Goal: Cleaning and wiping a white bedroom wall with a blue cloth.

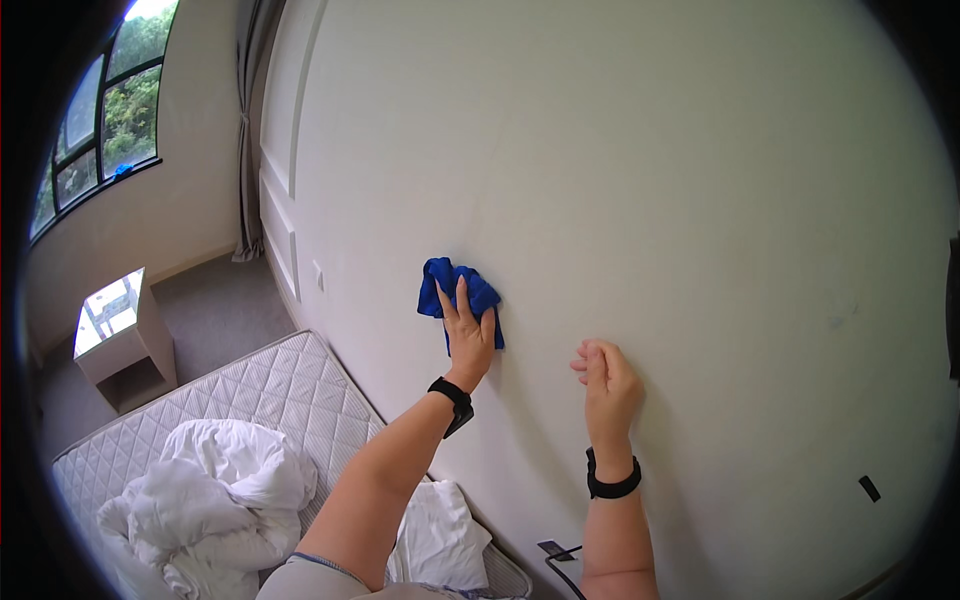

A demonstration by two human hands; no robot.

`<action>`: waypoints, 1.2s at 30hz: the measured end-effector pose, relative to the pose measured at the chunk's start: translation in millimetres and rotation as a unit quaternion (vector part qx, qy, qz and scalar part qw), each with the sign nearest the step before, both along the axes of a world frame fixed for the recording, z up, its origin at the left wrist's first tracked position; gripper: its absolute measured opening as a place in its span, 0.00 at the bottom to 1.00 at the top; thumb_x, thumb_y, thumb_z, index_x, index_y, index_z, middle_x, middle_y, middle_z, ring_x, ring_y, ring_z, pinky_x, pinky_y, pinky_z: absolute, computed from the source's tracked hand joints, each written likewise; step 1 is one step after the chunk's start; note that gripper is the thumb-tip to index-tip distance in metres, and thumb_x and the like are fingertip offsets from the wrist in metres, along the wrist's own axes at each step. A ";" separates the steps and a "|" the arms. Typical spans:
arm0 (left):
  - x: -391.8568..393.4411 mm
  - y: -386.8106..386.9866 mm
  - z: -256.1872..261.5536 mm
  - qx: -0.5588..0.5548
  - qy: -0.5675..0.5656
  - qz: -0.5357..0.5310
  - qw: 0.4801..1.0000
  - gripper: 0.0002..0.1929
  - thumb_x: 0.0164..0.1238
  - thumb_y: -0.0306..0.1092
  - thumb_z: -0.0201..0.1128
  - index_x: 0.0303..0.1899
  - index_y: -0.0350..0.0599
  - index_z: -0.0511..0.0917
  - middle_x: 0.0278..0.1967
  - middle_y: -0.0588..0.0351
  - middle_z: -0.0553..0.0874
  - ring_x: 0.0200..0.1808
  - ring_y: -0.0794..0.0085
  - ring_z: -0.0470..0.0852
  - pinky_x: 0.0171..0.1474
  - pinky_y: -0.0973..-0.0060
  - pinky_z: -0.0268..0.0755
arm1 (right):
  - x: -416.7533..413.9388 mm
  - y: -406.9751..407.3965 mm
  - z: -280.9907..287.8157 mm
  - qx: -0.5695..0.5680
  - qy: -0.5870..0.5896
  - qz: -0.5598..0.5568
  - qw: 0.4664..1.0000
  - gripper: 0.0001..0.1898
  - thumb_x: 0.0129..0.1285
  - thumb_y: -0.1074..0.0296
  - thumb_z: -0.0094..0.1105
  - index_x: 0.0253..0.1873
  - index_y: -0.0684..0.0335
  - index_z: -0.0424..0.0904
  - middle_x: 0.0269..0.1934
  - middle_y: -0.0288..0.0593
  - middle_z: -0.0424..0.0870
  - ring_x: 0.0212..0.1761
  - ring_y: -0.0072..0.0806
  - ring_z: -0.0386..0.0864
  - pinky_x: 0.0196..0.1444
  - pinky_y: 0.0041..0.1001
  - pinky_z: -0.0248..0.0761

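A crumpled blue cloth [459, 289] lies against the pale wall [675, 187], pressed there by my left hand [471, 337]. My fingers spread over the cloth, and its lower corner hangs beside my wrist. To the right, my right hand [613, 382] is raised close to the same wall with its fingers loosely curled. Nothing shows in it. Each wrist wears a black band. Faint grey smudges [841, 315] mark the wall at the right.
Below left is a quilted mattress [247, 390] with a bunched white duvet [210, 502] and a white pillow [442, 532]. A bedside cabinet [124, 337] stands beyond it, under a window [131, 112]. A black cable [559, 566] runs by a wall socket [553, 550].
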State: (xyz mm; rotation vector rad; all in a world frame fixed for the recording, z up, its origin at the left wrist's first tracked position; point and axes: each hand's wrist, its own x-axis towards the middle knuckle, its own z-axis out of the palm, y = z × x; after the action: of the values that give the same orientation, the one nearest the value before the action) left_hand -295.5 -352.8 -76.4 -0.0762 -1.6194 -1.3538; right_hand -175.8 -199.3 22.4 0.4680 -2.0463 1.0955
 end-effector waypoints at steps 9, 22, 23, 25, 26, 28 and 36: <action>5.0 3.7 23.2 0.009 -0.001 0.038 0.999 0.28 0.67 0.34 0.51 0.67 0.48 0.55 0.69 0.35 0.46 0.68 0.41 0.50 0.68 0.55 0.46 | 8.0 0.6 1.9 -0.025 -0.045 0.015 0.999 0.08 0.66 0.72 0.49 0.39 0.69 0.77 0.29 0.44 0.83 0.29 0.28 0.84 0.30 0.21 0.73; 64.5 65.8 181.3 -0.133 0.223 -0.056 0.964 0.34 0.56 0.33 0.66 0.65 0.48 0.61 0.68 0.40 0.52 0.69 0.46 0.51 0.67 0.60 0.51 | 68.3 52.6 0.9 -0.106 -0.110 0.038 0.988 0.12 0.68 0.69 0.48 0.40 0.72 0.78 0.31 0.45 0.83 0.31 0.29 0.84 0.33 0.21 0.73; 59.9 67.1 180.3 -0.153 0.219 -0.036 0.963 0.34 0.55 0.34 0.67 0.64 0.49 0.62 0.68 0.41 0.54 0.69 0.46 0.51 0.68 0.57 0.49 | 72.6 57.7 1.4 -0.108 -0.109 0.037 0.987 0.12 0.68 0.69 0.48 0.40 0.72 0.78 0.31 0.45 0.83 0.31 0.29 0.84 0.33 0.21 0.73; 53.4 64.9 170.0 -0.197 0.195 0.048 0.960 0.34 0.54 0.40 0.67 0.64 0.52 0.64 0.67 0.42 0.58 0.69 0.48 0.51 0.68 0.48 0.40 | 80.5 67.3 0.6 -0.110 -0.098 0.023 0.989 0.11 0.68 0.69 0.48 0.40 0.72 0.78 0.31 0.45 0.83 0.31 0.29 0.83 0.32 0.21 0.73; 50.7 63.9 162.6 -0.208 0.162 0.064 0.962 0.34 0.55 0.43 0.65 0.64 0.53 0.64 0.66 0.41 0.58 0.70 0.48 0.50 0.67 0.42 0.35 | 81.8 72.6 -1.5 -0.113 -0.097 0.021 0.989 0.11 0.68 0.69 0.48 0.40 0.72 0.78 0.31 0.45 0.83 0.31 0.29 0.83 0.32 0.21 0.73; 45.7 59.4 146.7 -0.202 0.136 0.046 0.969 0.34 0.55 0.44 0.65 0.65 0.53 0.63 0.65 0.40 0.59 0.70 0.48 0.50 0.66 0.40 0.34 | 86.1 79.3 -6.5 -0.128 -0.092 0.019 0.987 0.10 0.68 0.71 0.49 0.39 0.72 0.78 0.30 0.43 0.82 0.29 0.27 0.83 0.32 0.21 0.73; 55.0 65.8 82.5 -0.156 0.101 -0.020 0.982 0.27 0.64 0.36 0.56 0.63 0.39 0.61 0.63 0.34 0.60 0.65 0.39 0.55 0.67 0.55 0.47 | 87.8 97.7 -34.3 -0.167 -0.109 0.011 0.980 0.11 0.68 0.70 0.49 0.39 0.72 0.78 0.29 0.44 0.82 0.28 0.27 0.83 0.31 0.21 0.74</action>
State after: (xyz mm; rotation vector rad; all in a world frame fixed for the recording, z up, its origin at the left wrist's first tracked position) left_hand -240.5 -287.0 6.1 -0.4227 -1.6499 -1.0740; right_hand -87.9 -101.6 -12.0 0.2080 -1.9865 1.5281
